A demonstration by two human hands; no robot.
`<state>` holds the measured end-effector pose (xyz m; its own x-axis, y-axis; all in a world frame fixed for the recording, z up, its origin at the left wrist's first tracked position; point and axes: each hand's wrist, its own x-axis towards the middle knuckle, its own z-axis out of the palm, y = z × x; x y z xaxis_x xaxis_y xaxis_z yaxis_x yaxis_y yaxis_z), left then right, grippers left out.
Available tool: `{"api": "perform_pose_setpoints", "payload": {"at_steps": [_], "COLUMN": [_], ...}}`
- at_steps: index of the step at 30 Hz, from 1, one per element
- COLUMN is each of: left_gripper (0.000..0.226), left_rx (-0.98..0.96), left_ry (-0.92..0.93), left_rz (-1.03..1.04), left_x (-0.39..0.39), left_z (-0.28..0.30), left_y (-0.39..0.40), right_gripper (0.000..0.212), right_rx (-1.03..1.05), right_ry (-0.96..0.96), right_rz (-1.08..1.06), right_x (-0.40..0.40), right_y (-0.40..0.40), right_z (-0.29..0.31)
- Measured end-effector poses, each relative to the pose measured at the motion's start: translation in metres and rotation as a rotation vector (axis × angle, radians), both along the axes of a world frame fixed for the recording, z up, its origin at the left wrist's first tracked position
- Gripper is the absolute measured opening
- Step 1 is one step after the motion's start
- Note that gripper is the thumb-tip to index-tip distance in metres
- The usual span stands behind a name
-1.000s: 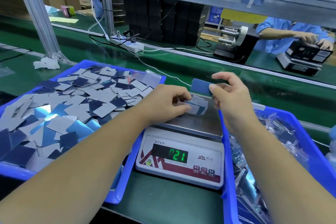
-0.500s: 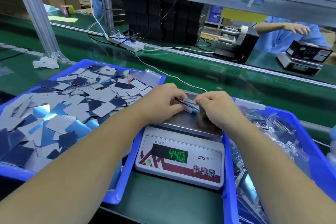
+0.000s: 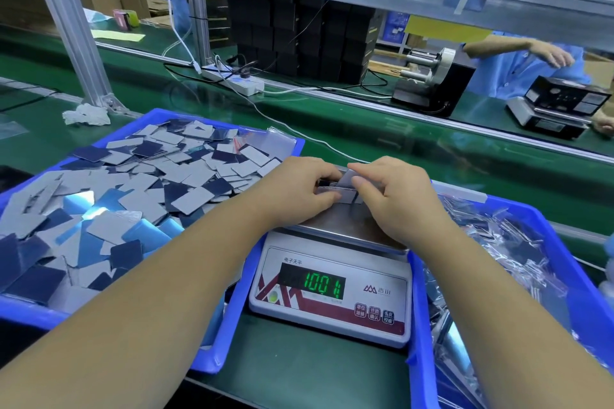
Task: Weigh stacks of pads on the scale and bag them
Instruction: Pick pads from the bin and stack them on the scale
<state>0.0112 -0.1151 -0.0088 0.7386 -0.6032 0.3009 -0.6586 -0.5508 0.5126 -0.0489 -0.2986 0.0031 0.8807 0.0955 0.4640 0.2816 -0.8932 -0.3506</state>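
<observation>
Over the scale both hands' grips, left hand, right hand, pinch a mostly hidden pad stack

Left hand and right hand meet (fingers curled, pinching).

At my eleven o'clock lies a white power strip; black boxes stack at twelve; a coworker's sleeve at two

The scale has a brushed metal pan and a smooth white plastic body. The pads look matt grey or glossy blue. The bins are shiny blue plastic; the table is matt green.
</observation>
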Motion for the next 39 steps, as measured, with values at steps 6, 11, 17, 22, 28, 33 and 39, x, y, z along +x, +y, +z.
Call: {"api": "perform_pose_setpoints", "payload": {"at_steps": [6,11,17,22,28,33,39], "left_gripper": [0.014,0.018,0.018,0.025,0.012,0.013,0.013], "left_rx": [-0.081,-0.085,-0.075,-0.125,-0.237,-0.33,-0.487], "left_ry": [0.044,0.101,0.074,0.07,0.185,0.272,0.363], "left_rz": [0.024,0.05,0.009,0.022,0.097,0.147,0.135], "left_x": [-0.001,-0.001,-0.001,-0.001,0.002,0.004,0.007], "left_z": [0.001,0.002,0.003,0.0,0.002,0.0,-0.001], "left_y": [0.001,0.003,0.004,0.003,0.006,0.006,0.01], "right_gripper": [0.017,0.022,0.017,0.024,0.021,0.02,0.015], "right_rx": [0.1,0.012,0.062,0.134,0.173,0.256,0.462], "right_ry": [-0.037,0.103,0.187,0.217,0.262,0.328,0.425], "right_rz": [-0.062,-0.092,-0.076,0.016,-0.001,0.043,-0.008], "right_x": [0.0,-0.004,-0.005,-0.004,-0.002,-0.004,-0.004], "right_y": [-0.004,-0.011,-0.01,-0.002,-0.007,-0.007,-0.013], "right_z": [0.003,0.005,0.008,0.0,0.002,0.005,0.002]}}
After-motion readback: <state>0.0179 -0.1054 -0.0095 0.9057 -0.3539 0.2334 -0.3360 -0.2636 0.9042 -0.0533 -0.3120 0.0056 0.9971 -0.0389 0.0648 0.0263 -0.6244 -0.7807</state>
